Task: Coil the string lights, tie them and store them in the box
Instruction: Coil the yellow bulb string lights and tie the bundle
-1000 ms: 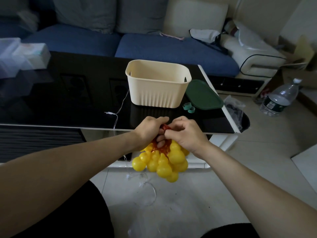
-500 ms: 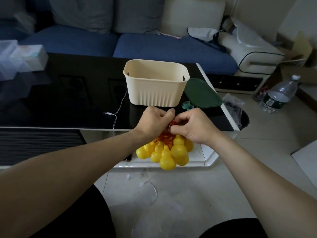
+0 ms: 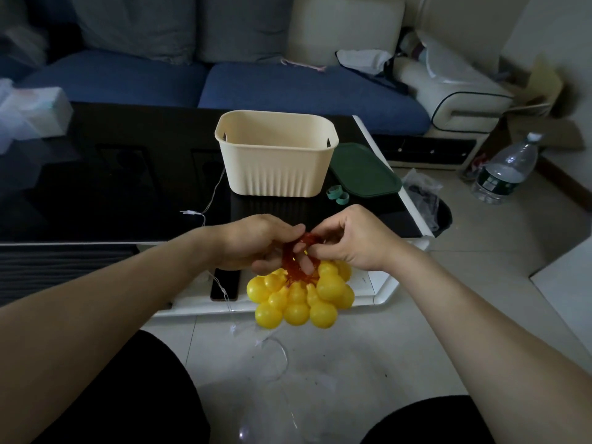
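Note:
A bunch of yellow gourd-shaped string lights (image 3: 301, 298) with red tassels hangs just in front of the table's near edge. My left hand (image 3: 256, 241) grips the red tops of the bunch from the left. My right hand (image 3: 352, 240) pinches the red threads at the top from the right. A thin clear wire (image 3: 211, 200) runs from the bunch over the table and down to the floor. The cream box (image 3: 277, 155) stands open on the black table behind my hands. Its dark green lid (image 3: 363, 171) lies flat to the right of it.
Two small green bands (image 3: 337, 193) lie on the black table (image 3: 112, 187) beside the lid. A white tissue pack (image 3: 35, 113) sits at the table's far left. A blue sofa (image 3: 288, 91) is behind. A water bottle (image 3: 506, 169) stands on the floor, right.
The bunch rose toward the table edge half a second ago and has dropped slightly again. Both hands keep their hold on the red tops, and the fingers have shifted among the threads.

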Demonstrator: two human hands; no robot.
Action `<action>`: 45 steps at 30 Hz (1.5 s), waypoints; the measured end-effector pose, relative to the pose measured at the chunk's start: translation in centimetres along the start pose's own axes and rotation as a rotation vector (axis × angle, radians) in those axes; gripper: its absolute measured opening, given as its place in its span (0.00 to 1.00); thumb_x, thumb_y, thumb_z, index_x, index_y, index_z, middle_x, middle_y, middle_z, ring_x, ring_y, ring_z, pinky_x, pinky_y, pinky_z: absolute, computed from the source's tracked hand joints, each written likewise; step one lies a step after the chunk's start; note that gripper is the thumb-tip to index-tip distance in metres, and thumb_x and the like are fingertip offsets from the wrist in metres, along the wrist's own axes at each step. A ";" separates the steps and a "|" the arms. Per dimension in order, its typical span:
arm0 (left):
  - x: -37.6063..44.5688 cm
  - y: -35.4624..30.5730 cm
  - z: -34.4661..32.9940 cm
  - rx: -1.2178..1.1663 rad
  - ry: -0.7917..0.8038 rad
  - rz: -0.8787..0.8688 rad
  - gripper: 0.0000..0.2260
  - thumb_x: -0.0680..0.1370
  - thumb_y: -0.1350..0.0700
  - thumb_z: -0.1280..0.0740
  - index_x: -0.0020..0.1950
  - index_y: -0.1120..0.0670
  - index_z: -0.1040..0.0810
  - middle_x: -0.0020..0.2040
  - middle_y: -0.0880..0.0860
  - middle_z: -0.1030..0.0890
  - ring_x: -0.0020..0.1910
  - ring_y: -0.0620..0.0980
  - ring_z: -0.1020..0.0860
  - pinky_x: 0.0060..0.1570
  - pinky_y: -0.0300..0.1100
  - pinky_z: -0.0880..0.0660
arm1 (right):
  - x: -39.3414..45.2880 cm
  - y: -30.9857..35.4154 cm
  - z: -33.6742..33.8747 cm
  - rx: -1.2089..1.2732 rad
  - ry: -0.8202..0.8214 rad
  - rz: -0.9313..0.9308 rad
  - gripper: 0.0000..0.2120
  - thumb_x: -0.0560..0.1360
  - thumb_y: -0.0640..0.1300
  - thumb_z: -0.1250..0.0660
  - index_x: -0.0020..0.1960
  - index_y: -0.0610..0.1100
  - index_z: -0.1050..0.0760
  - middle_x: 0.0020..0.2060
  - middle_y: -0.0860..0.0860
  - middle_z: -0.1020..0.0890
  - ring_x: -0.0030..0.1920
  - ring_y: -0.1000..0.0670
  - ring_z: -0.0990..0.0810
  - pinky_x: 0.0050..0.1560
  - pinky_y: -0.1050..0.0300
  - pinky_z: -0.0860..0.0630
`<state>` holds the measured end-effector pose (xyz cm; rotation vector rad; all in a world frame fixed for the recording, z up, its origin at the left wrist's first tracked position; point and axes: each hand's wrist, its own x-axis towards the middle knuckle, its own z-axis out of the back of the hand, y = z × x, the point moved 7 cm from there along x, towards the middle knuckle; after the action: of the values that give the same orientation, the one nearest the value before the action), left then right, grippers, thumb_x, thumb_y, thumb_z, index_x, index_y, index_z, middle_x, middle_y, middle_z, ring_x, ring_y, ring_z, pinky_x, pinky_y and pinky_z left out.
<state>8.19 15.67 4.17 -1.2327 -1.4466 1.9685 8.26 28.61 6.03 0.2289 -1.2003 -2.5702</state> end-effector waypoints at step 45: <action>2.6 6.0 3.2 -0.300 -0.427 0.151 0.19 0.86 0.47 0.50 0.38 0.52 0.34 0.27 0.49 0.38 0.20 0.45 0.43 0.22 0.33 0.44 | 6.9 -10.1 2.5 -0.185 -0.450 -0.389 0.10 0.81 0.44 0.38 0.59 0.43 0.24 0.48 0.47 0.20 0.46 0.46 0.21 0.38 0.55 0.29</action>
<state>5.23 13.50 -2.09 -1.1072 -1.9675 2.2788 -0.90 34.32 -0.29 -0.1889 -1.1323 -3.1724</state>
